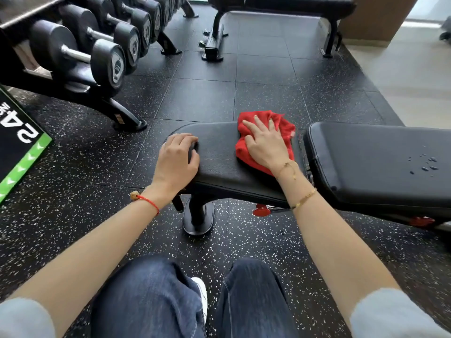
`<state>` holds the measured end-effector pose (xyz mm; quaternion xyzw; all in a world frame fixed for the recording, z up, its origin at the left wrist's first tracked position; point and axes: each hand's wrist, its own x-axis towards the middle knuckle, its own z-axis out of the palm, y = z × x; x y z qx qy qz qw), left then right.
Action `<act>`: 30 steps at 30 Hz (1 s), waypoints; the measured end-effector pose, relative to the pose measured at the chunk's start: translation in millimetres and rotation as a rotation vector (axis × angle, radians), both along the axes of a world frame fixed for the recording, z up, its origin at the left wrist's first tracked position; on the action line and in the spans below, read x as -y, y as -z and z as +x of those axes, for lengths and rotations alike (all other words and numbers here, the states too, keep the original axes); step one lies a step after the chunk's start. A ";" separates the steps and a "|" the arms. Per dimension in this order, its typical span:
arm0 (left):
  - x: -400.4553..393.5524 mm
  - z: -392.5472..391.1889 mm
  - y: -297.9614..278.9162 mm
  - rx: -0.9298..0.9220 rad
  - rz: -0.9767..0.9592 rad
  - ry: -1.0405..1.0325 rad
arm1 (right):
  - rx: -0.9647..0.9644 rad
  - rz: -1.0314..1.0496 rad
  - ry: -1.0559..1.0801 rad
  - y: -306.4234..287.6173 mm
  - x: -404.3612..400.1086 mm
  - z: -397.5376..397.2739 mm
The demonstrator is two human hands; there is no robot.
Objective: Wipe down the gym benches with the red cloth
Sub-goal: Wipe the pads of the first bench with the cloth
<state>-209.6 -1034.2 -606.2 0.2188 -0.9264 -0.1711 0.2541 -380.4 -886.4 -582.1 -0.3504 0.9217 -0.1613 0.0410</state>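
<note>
A black padded gym bench stands in front of me, with its seat pad on the left and its longer back pad on the right. The red cloth lies bunched on the right end of the seat pad. My right hand presses flat on the cloth with fingers spread. My left hand rests on the seat pad's left end, fingers curled over its edge. Water droplets sit on the back pad at the right. A second black bench stands farther back.
A dumbbell rack with several black dumbbells runs along the left. A black and green mat lies at the far left. The bench's foot stands on speckled rubber flooring near my knees. Pale flooring lies at the far right.
</note>
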 end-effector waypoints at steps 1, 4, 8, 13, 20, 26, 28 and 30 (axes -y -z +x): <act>0.8 2.3 -0.4 0.002 0.005 0.001 | 0.000 0.008 -0.033 -0.5 11.3 4.5; 2.9 8.3 -1.1 -0.007 0.006 -0.001 | -0.022 -0.007 -0.178 0.2 29.7 28.1; 4.4 11.9 -3.0 -0.016 0.011 -0.011 | -0.030 -0.074 -0.333 3.6 6.4 53.9; 6.1 12.0 -4.1 0.001 0.017 -0.013 | -0.028 -0.119 -0.250 6.0 -30.9 39.5; 3.6 16.1 -8.2 -0.030 0.035 -0.011 | -0.001 0.000 -0.132 -0.4 37.8 18.6; 4.8 21.4 -16.9 -0.054 0.006 -0.029 | -0.019 0.012 -0.388 0.7 73.5 63.7; 3.4 20.3 -18.1 -0.042 -0.004 -0.027 | -0.035 -0.021 -0.420 2.7 59.6 76.3; 0.9 17.5 -17.3 -0.021 -0.015 -0.013 | -0.042 -0.053 -0.421 4.5 37.5 83.2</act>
